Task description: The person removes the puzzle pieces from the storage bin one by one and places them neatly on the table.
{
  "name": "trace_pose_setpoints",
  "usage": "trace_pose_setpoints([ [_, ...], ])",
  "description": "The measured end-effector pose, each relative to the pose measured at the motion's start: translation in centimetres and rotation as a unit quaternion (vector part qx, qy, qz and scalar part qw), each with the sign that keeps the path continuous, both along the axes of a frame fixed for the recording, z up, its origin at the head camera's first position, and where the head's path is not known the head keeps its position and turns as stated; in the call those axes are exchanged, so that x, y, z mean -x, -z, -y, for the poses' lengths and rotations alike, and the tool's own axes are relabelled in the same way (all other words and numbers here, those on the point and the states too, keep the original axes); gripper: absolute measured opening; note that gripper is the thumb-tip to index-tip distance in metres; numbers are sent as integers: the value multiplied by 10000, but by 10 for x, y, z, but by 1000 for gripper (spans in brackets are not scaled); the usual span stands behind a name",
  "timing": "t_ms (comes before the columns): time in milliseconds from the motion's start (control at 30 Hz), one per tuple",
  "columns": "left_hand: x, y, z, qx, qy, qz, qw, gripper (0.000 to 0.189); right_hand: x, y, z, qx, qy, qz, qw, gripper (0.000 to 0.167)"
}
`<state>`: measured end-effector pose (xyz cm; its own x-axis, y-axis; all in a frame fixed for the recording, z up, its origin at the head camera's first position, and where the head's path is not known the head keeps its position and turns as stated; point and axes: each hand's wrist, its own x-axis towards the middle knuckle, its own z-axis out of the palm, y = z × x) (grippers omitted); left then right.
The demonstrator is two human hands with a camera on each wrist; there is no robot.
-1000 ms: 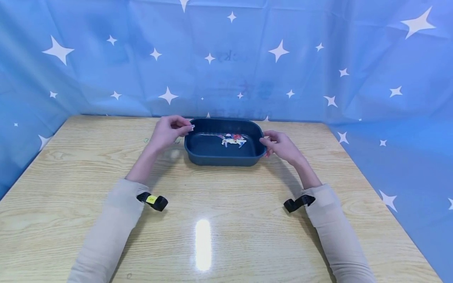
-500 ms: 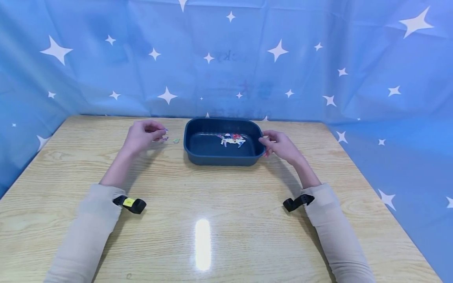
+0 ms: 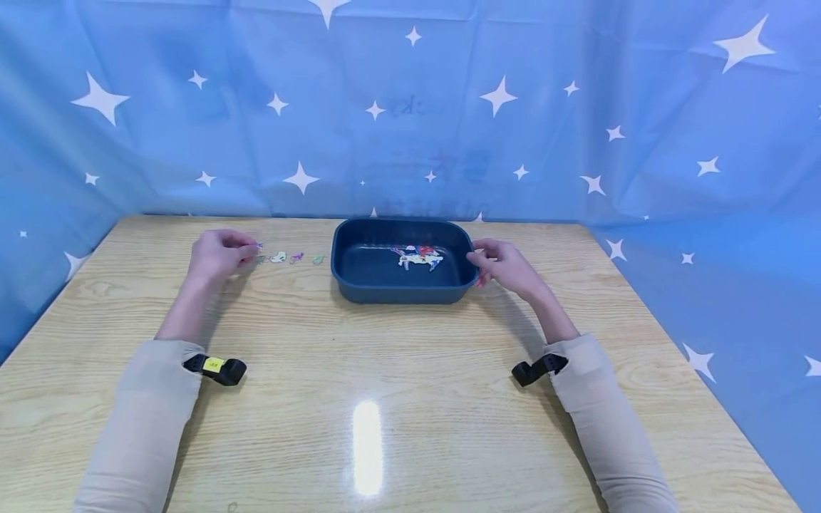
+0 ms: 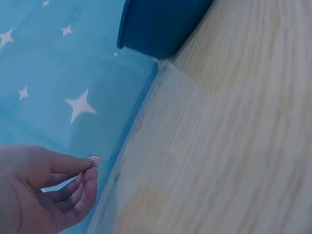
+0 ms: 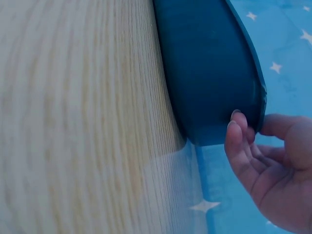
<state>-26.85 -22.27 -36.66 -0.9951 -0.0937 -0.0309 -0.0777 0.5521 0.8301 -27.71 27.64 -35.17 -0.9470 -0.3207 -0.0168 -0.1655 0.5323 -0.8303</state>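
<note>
My left hand (image 3: 218, 254), over the back left of the table, pinches a small, colourful, flat cut-out piece (image 4: 95, 158) between thumb and fingertips. To its right, several little flat cut-outs lie in a row: a whitish piece (image 3: 278, 257), a purple one (image 3: 296, 257) and a green one (image 3: 318, 260). A dark blue oblong basin (image 3: 404, 294) stands at the back, with white, red and purple cut-outs (image 3: 420, 258) on its floor. My right hand (image 3: 503, 267) holds the basin's right end, thumb at the rim and fingers against the outer wall (image 5: 209, 73).
The wooden table (image 3: 295, 406) ends at the back against a blue curtain (image 3: 244, 128) with white stars. A black wrist camera (image 3: 221, 369) sits on the left sleeve, another camera (image 3: 541, 368) on the right one.
My left hand has moved left, away from the basin's left rim to beyond the row of cut-outs, uncovering more of them. The right hand stays at the basin.
</note>
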Motion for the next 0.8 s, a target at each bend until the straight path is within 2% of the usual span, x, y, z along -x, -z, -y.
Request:
trace_pose_setpoints([
  [367,3,7,14,47,-203,182,9996,31,0,0,1,91,20,21,10000,46],
  [800,2,9,16,539,-239,91,9982,29,0,2,0,66,11,-1,10000,46],
])
